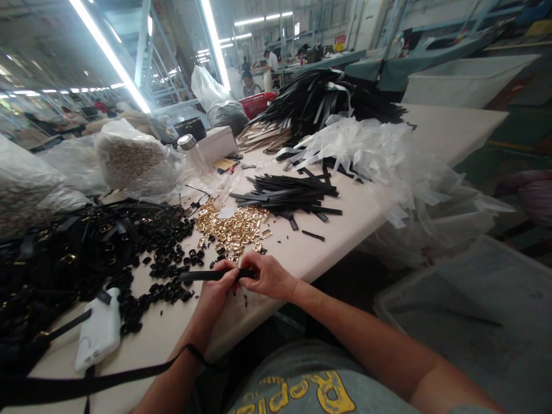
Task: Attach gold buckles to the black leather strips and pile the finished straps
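Between my two hands, at the table's near edge, is a black strap [196, 276]. My left hand [219, 286] is closed around its middle, with one end sticking out to the left. Fingers of my right hand [269, 277] pinch the other end, close against the left fingertips. Whether a buckle sits in that pinch is hidden. Just beyond the hands lies a heap of gold buckles [233, 225]. Small black loops [168, 241] are spread to the left of it. A pile of flat black straps [288, 194] lies farther back, with one loose strap [313, 235] nearer me.
Finished-looking black straps with buckles [64, 259] heap up at far left, beside a white power bank [100, 330]. Clear plastic strips [366, 149] hang over the right table edge above a translucent bin [470, 322]. A lidded bottle [190, 148] stands behind.
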The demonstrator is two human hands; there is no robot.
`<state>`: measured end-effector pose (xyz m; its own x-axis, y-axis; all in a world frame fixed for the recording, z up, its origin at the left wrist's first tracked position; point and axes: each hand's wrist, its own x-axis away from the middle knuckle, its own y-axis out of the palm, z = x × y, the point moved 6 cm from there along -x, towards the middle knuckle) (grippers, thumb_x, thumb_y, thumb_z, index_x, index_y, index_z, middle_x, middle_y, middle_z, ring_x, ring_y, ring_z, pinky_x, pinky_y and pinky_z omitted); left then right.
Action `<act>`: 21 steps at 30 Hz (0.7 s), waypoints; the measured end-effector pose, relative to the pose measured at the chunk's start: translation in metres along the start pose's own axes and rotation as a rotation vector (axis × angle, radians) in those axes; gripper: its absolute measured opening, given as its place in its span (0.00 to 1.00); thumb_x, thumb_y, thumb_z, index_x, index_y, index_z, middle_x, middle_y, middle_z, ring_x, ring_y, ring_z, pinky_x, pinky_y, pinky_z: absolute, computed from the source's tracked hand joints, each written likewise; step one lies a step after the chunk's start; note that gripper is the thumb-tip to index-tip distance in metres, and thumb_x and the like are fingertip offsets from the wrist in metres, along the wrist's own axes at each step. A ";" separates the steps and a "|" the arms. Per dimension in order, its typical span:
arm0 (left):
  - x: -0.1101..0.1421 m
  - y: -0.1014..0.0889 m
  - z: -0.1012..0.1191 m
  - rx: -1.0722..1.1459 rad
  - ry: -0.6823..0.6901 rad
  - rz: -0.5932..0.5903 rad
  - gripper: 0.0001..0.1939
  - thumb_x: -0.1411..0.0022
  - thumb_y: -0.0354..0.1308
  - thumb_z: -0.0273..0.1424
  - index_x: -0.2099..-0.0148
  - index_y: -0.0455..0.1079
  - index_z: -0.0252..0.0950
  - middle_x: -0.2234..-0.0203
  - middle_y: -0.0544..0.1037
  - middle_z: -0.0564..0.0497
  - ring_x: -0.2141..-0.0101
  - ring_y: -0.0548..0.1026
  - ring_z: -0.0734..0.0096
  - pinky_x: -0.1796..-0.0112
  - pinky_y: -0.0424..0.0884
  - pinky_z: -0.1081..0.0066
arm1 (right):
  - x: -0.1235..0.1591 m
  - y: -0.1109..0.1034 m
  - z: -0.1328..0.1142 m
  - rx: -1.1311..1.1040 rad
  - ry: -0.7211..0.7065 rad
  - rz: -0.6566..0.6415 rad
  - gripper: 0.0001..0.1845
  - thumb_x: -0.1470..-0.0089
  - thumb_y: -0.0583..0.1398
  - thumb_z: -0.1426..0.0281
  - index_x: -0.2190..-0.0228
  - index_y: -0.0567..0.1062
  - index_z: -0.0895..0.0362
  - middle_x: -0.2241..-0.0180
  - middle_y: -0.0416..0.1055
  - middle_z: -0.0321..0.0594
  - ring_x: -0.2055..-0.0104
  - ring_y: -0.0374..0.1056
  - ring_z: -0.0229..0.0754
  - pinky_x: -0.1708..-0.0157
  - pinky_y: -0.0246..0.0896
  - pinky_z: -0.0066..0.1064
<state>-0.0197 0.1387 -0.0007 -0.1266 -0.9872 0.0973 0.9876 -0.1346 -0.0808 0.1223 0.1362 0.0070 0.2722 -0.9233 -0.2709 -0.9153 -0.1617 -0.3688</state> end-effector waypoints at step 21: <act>-0.005 -0.012 -0.005 0.304 -0.026 0.160 0.16 0.53 0.68 0.37 0.63 0.74 0.35 0.74 0.77 0.53 0.77 0.72 0.77 0.75 0.69 0.76 | -0.002 0.003 0.013 -0.479 0.127 -0.069 0.09 0.45 0.60 0.66 0.62 0.72 0.57 0.75 0.70 0.32 0.78 0.66 0.33 0.77 0.65 0.24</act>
<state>-0.0313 0.1443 -0.0048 0.0303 -0.9906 0.1331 0.9777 0.0571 0.2021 0.1228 0.1424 -0.0046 0.3259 -0.9352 -0.1384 -0.9380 -0.3381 0.0758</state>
